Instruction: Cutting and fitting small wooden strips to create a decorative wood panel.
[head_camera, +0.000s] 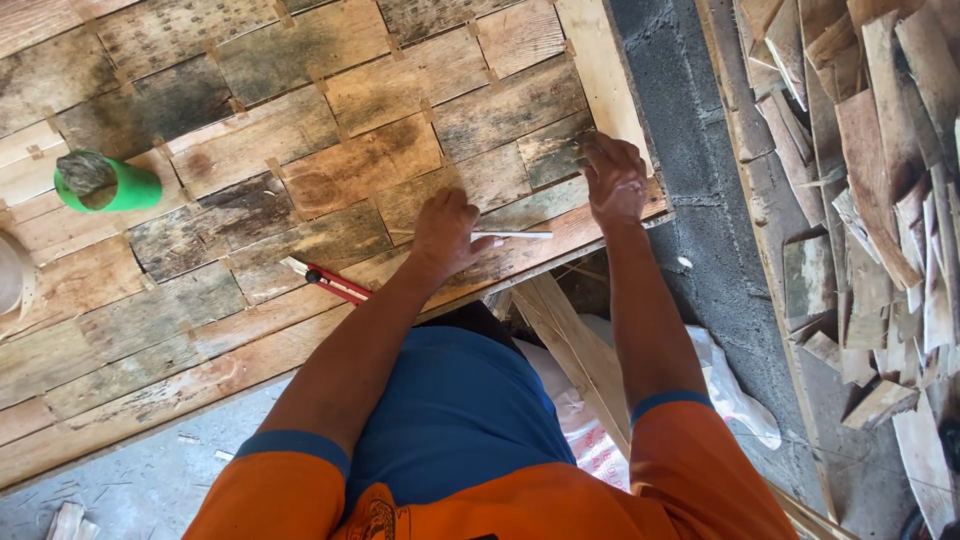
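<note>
A: Where are the hands?
B: Centre frame, on a wood-plank panel. Left hand curled, pinching a thin white stick. Right hand fingers bent, pressing planks at panel's right edge, holding nothing.
A: Anything else?
B: Green cup upper left; red tool w/ handle, lower centre.

Green cup lies on its side near left edge, grey lump filling its mouth. Red-handled tool lies flat near front edge, pale tip pointing up-left. Rounded pale object cut off at far left, kind unclear. Grey block wall runs along right. Heap of wood offcuts beyond it, pieces overlapping at many angles. White sack on ground below, beside leaning plank. Wood chips scattered on grey floor, bottom left.
</note>
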